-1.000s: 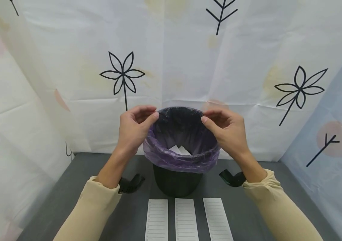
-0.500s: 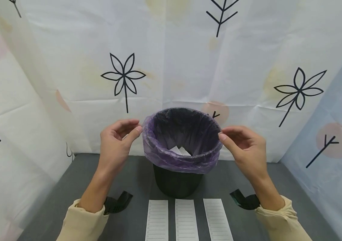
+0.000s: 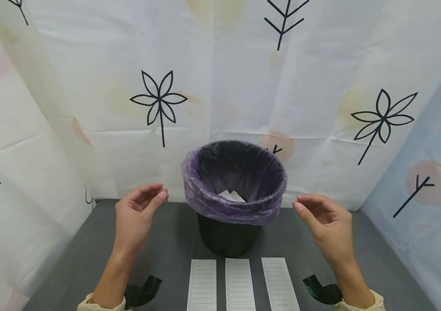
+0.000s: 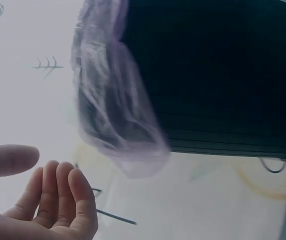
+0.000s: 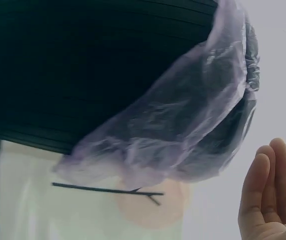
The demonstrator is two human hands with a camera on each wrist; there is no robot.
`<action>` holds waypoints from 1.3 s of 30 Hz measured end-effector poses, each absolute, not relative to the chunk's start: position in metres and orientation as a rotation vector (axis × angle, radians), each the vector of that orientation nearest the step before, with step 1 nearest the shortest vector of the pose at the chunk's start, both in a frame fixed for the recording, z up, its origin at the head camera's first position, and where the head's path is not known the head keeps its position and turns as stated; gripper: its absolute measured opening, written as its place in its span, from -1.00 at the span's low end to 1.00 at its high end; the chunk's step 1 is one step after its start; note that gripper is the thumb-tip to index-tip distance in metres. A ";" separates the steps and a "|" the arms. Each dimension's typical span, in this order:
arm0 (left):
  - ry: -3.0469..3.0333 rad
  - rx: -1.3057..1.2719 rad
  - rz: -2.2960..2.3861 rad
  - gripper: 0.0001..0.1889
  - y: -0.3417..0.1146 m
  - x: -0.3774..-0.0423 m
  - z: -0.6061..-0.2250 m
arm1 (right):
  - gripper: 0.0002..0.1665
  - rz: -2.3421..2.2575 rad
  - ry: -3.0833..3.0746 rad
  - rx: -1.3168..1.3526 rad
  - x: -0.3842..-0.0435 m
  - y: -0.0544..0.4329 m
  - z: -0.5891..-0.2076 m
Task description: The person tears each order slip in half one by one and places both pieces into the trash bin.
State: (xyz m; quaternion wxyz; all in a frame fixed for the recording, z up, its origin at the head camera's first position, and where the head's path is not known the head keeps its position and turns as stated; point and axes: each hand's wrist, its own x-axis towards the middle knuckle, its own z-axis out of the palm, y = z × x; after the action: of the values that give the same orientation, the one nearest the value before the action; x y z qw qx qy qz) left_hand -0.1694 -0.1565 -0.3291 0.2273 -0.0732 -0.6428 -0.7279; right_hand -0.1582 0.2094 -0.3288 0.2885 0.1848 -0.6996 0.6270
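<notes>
A dark trash can (image 3: 228, 237) stands at the middle of the table, lined with a purple trash bag (image 3: 236, 214) folded over its rim. Two or so white paper pieces (image 3: 231, 195) lie inside it. To the can's left is my left hand (image 3: 136, 216), apart from the bag, fingers loosely bent and holding nothing. My right hand (image 3: 329, 224) is off the can's right side in much the same pose, also holding nothing. In the left wrist view the bag's overhang (image 4: 112, 100) shows beyond the fingertips; the right wrist view shows its other side (image 5: 173, 125).
Three lined paper strips (image 3: 239, 285) lie side by side on the dark grey table (image 3: 173, 242) in front of the can. A white patterned cloth (image 3: 220, 86) hangs behind and at both sides. Each wrist wears a black mount (image 3: 142, 293).
Both hands have let go of the bag's far rim, spread outward along it, and drawn back toward the body. The can and paper strips stay in place.
</notes>
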 end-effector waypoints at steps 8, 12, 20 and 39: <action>-1.859 -0.069 -2.022 -0.75 -0.157 -0.164 -0.366 | -0.82 1.721 -1.932 0.335 -0.145 0.215 -0.358; -1.923 -0.008 -2.014 -0.73 -0.156 -0.163 -0.383 | -0.81 1.745 -1.925 0.320 -0.142 0.216 -0.373; -2.078 0.030 -1.983 -0.74 -0.149 -0.158 -0.419 | -0.81 1.788 -2.033 0.258 -0.138 0.210 -0.402; -2.322 0.077 -1.996 -0.73 -0.136 -0.154 -0.457 | -0.85 1.874 -2.206 0.357 -0.141 0.190 -0.441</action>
State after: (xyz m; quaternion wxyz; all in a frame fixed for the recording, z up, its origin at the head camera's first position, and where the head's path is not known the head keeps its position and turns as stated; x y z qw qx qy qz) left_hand -0.1543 -0.1364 -0.4573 0.0391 0.0251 -0.7575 -0.6511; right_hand -0.1406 0.1904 -0.4410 0.1122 0.1216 -0.7517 0.6384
